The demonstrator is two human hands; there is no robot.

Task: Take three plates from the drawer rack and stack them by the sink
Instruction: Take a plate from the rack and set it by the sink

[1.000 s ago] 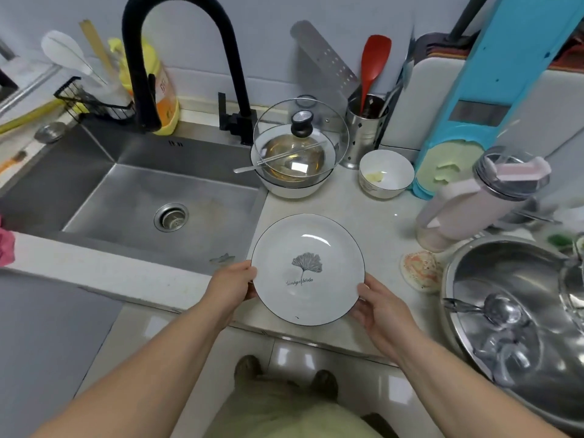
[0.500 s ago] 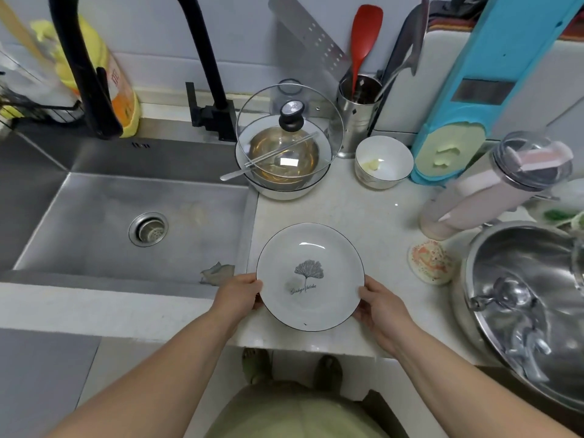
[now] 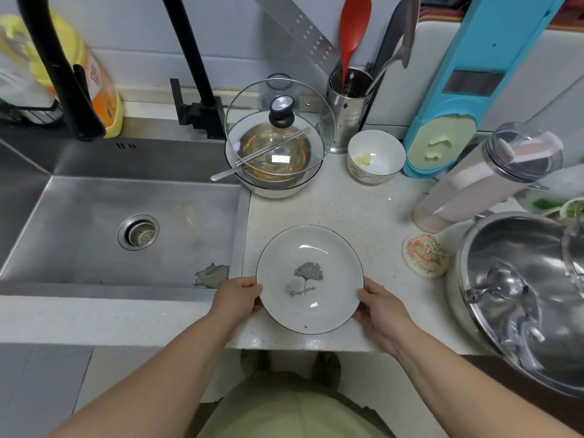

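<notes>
A white plate (image 3: 309, 279) with a thin dark rim and a grey ginkgo leaf print sits low over the pale speckled counter (image 3: 357, 210), just right of the steel sink (image 3: 94, 222). My left hand (image 3: 237, 298) grips its left edge and my right hand (image 3: 379, 308) grips its right edge. Whether the plate rests on the counter or hovers just above it I cannot tell. Only this one plate shows; the drawer rack is out of view.
Behind the plate stands a bowl with a glass lid (image 3: 278, 143) and a spoon. A small white bowl (image 3: 376, 156), a utensil holder (image 3: 347, 102), a pink bottle (image 3: 486, 178) and a large steel pot (image 3: 531, 286) crowd the right. A black faucet (image 3: 196, 58) rises behind the sink.
The plate has come in over the counter beside the sink, still held in both hands. The view has shifted right and closer to the counter.
</notes>
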